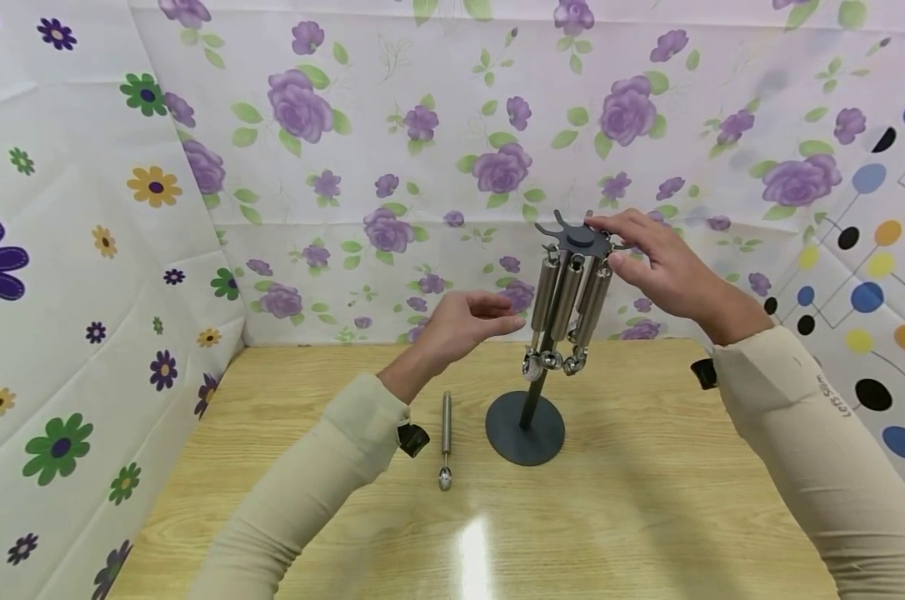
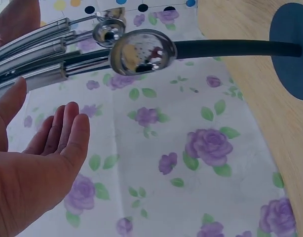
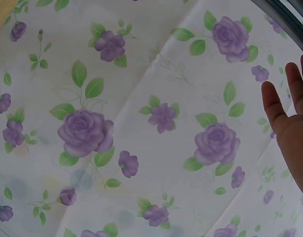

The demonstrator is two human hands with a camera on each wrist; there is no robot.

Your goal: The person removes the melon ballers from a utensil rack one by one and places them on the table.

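A dark grey stand (image 1: 525, 429) with a round base and a hooked top holds several steel-handled utensils (image 1: 565, 300). They hang by the loops at their handle ends, with shiny rounded heads (image 2: 143, 52) lowest. My right hand (image 1: 666, 271) is at the hooked top, index finger and thumb apart near the right-hand hooks; firm contact is hard to make out. To the left of the hanging handles, my left hand (image 1: 463, 329) is held in the air with nothing in it, fingers loosely extended. A similar steel utensil (image 1: 447, 437) lies on the table left of the base.
The wood-grain table (image 1: 332, 517) runs up to a flowered cloth backdrop (image 1: 422, 192). Patterned cloths rise at the left (image 1: 77, 275) and right sides. A small black device (image 1: 412, 439) sits on the left wrist and another (image 1: 704, 373) by the right wrist.
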